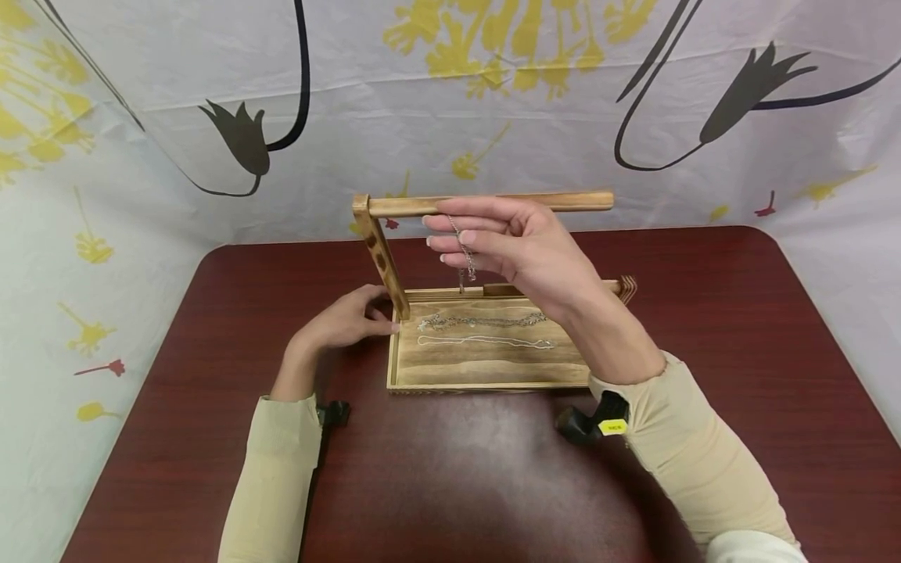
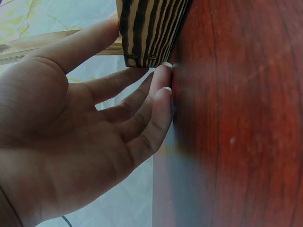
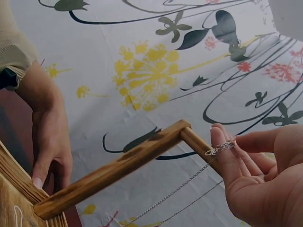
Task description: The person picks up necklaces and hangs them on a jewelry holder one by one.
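A wooden jewelry stand (image 1: pixel 493 371) has a shallow tray, an upright post (image 1: pixel 380 254) at its left and a horizontal bar (image 1: pixel 584 202) on top. Beside the bar, my right hand (image 1: pixel 542 254) pinches a silver chain necklace (image 3: pixel 221 148) between thumb and fingers, and its strands hang down. My left hand (image 1: pixel 345 319) grips the tray's left end near the post, thumb on the rim. In the left wrist view its fingers reach the striped underside corner (image 2: pixel 149 38). Two more silver necklaces, a thicker chain (image 1: pixel 486 321) and a thin one (image 1: pixel 486 341), lie in the tray.
The stand sits on a dark red wooden table (image 1: pixel 450 485). Behind it hangs a white cloth (image 1: pixel 394 141) printed with yellow and grey flowers. The bar's right end has no post under it.
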Available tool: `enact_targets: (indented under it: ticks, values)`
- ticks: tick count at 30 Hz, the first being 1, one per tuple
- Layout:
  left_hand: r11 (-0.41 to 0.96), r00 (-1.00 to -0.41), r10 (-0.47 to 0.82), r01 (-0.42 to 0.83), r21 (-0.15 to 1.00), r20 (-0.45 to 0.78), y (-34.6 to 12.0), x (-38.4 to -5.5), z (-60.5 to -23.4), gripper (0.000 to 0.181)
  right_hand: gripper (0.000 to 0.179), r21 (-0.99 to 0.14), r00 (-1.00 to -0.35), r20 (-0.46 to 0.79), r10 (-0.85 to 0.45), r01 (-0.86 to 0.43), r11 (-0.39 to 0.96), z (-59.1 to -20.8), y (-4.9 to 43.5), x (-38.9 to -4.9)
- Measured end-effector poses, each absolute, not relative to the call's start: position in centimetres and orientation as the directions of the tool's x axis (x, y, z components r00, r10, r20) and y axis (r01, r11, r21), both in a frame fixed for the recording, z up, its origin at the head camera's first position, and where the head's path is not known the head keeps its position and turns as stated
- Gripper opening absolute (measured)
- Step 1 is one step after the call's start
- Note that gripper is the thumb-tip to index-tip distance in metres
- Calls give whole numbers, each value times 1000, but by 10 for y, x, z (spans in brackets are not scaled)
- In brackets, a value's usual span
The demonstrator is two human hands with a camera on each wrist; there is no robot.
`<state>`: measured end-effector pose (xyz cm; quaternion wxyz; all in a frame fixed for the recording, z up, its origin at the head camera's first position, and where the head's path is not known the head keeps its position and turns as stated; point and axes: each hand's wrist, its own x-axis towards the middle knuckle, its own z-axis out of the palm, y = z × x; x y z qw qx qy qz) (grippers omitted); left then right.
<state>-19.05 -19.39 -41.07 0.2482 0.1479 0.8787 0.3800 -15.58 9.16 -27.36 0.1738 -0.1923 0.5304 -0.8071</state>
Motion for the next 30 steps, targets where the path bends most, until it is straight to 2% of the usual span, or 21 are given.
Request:
enact_targets:
  ticks: [30]
  values:
    - [660,-830,464,92,745,-309,-194,-190,-410,63,47,-916,-779,119,-615,152,-371,-279,71,-156]
